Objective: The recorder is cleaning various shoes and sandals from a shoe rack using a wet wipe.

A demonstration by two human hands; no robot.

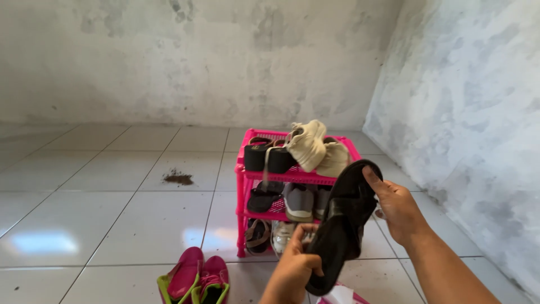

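Black sandals: being held in the air in front of a pink shoe rack, blocking its right side. Left hand is gripping the lower end, fingers closed; right hand is pressing the upper end. Cream sneakers are sitting on top; pink shoes and a dirt pile are lying on the floor.

Below the left hand, the bottom edge cuts off a pink packet and pink-and-green sneakers; black sandals hide the pink plastic rack's lower shelves
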